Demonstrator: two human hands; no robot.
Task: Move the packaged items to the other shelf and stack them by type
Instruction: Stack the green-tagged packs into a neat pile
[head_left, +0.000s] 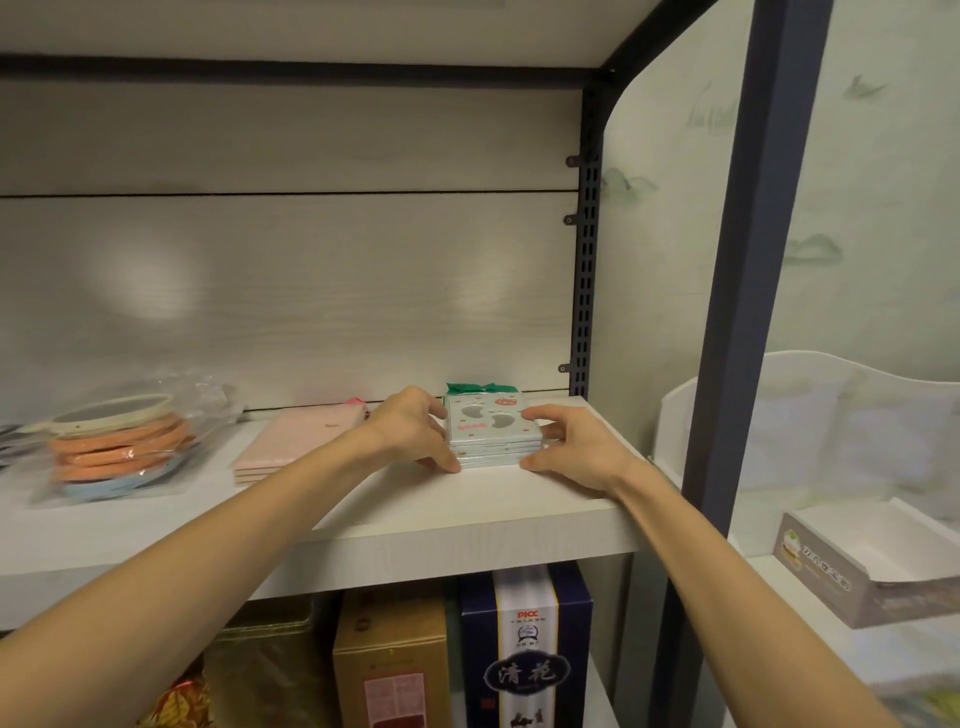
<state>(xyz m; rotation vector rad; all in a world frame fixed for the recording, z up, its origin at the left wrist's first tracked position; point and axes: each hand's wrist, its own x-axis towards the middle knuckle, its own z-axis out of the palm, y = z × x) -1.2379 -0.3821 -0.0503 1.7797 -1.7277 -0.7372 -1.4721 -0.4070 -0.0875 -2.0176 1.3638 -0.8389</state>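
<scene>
Your left hand (415, 426) and right hand (569, 447) both press on the stack of pale green square packets (491, 434), one on each side. Left fingers curl over the stack's left edge with the thumb (447, 462) down at the bottom front corner; right fingers (540, 415) touch the upper right edge, thumb low at the right front corner. So both hands are closed against the stack, squeezing it between them. The stack sits on the white shelf board (467, 509), near its right end, just between your palms. The top packet shows grey footprint shapes and a small orange mark; a green tab sticks up behind it.

Just left of your left hand lies a stack of pink flat packets (291, 441), apart from the green ones. Farther left, well apart from that hand, is a pile of orange round items in clear bags (119, 441). Below your forearms, boxes (524, 649) stand on the lower shelf.
</scene>
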